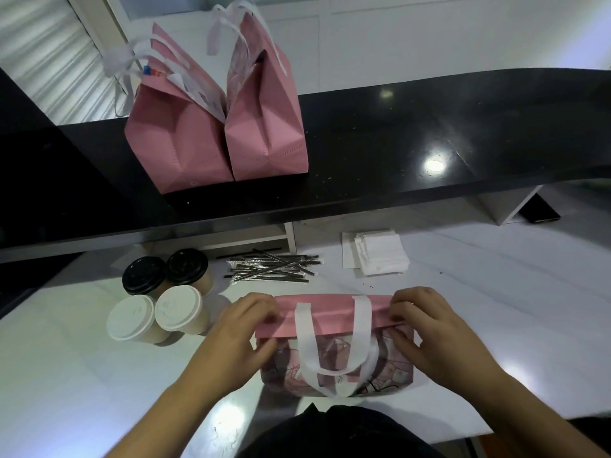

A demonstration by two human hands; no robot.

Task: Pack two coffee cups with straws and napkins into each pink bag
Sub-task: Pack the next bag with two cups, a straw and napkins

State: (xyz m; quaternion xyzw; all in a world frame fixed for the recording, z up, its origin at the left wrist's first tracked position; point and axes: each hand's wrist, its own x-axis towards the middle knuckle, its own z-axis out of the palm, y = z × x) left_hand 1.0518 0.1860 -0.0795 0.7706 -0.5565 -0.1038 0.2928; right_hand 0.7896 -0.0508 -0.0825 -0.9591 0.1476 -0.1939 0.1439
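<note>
We see a white marble-look worktop (496, 292) with faint grey veining in the foreground. Behind it we note a raised black counter (396, 133), glossy and flecked, curving off to the right; it carries a bright ceiling-light reflection (434, 165). Beyond that, white panelled cabinets (429, 38). At upper left, a white ribbed shutter (43, 54). Under the counter's right end, a white support panel (515, 206).

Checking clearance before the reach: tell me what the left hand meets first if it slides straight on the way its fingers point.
Probably the pile of wrapped straws, beyond the pink bag the left hand grips; depth is uncertain.
</note>
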